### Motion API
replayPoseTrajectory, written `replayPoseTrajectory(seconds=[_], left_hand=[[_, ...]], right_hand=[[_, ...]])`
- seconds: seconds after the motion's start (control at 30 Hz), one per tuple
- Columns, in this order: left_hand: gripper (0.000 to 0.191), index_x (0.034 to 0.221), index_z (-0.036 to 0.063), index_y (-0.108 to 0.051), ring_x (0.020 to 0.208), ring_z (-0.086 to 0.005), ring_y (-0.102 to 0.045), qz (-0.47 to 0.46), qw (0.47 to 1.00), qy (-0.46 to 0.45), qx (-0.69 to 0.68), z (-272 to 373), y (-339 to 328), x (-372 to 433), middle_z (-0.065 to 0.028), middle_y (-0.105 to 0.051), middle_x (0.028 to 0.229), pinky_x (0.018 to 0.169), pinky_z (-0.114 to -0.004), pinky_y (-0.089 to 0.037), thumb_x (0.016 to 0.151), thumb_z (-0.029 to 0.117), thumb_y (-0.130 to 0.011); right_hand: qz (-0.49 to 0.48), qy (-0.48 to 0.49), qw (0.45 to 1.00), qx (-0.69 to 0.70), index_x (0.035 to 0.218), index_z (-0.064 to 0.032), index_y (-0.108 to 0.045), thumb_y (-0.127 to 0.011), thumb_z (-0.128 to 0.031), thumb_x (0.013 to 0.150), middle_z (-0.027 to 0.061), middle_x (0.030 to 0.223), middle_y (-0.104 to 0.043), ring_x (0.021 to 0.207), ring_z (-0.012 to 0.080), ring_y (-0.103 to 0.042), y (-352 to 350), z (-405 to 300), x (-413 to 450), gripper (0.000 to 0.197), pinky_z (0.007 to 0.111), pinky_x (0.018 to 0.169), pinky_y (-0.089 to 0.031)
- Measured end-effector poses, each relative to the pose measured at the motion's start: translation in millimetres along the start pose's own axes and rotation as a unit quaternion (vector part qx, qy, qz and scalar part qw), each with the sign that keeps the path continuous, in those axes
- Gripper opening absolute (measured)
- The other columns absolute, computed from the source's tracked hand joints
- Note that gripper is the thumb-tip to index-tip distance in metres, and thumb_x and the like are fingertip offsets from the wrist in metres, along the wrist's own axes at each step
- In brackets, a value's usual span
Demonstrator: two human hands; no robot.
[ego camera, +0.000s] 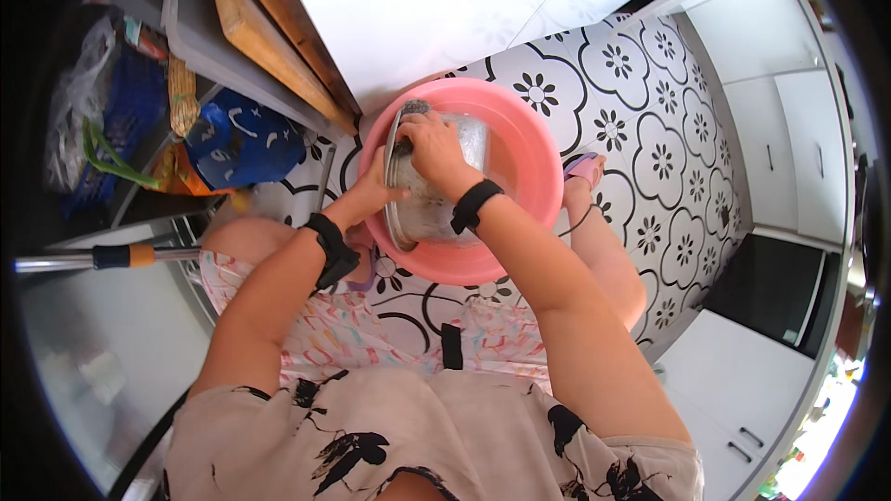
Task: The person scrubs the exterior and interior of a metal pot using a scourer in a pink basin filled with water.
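A dented metal pot (445, 205) lies on its side in a round pink plastic basin (550, 181) on the floor before me. Its wide rim faces left. My left hand (370, 189) grips that rim, the thumb over the pot's outer wall. Under the bent fingers of my right hand (435, 146) is a grey scouring pad (415, 107), probably steel wool, pressed to the pot near the rim. Dark smudges mark the pot's wall. A little cloudy liquid (500, 174) shows in the basin beside the pot; the pot's inside is hidden.
A white cabinet panel (431, 7) rises just beyond the basin. Wooden boards (271, 42) lean at the left, near a blue bag (243, 139) and a straw brush (182, 97). A metal pole (160, 255) juts in at left. Patterned tiles (661, 160) and white cupboards (773, 146) lie rightward.
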State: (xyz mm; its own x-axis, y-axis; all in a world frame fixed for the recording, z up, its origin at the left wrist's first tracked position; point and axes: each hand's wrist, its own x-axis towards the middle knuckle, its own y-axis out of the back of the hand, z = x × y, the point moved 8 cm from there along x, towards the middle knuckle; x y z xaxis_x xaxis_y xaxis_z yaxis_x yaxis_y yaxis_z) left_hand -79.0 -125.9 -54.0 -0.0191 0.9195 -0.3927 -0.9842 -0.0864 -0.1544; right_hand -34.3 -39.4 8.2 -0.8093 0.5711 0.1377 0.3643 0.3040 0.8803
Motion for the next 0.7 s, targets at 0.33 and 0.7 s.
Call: replayPoseTrajectory(seconds=[0.33, 0.7], left_hand=[[0.077, 0.130, 0.0077, -0.021, 0.112, -0.0167, -0.041, -0.001, 1.000, -0.002, -0.001, -10.7, -7.3, -3.6, -0.0075, -0.041, 0.119, 0.094, -0.029, -0.035, 0.068, -0.009, -0.063], [0.075, 0.130, 0.0058, -0.019, 0.113, -0.0159, -0.039, -0.014, 0.998, -0.017, 0.064, 16.3, -32.3, 0.3, -0.0081, -0.041, 0.120, 0.095, -0.029, -0.034, 0.070, -0.008, -0.062]], right_hand=[[-0.093, 0.060, 0.993, 0.034, 0.097, -0.0131, -0.064, -0.058, -0.005, 0.067, 0.0027, 0.114, -0.054, 0.105, 0.0258, -0.047, -1.9, -11.6, -25.3, 0.031, 0.041, 0.084, -0.040], [-0.054, -0.011, 0.998, -0.041, 0.099, -0.0076, -0.059, -0.053, -0.008, 0.073, 0.0095, 0.111, -0.054, 0.095, 0.0305, -0.054, -7.9, 50.6, 5.9, 0.027, 0.041, 0.080, -0.044]])
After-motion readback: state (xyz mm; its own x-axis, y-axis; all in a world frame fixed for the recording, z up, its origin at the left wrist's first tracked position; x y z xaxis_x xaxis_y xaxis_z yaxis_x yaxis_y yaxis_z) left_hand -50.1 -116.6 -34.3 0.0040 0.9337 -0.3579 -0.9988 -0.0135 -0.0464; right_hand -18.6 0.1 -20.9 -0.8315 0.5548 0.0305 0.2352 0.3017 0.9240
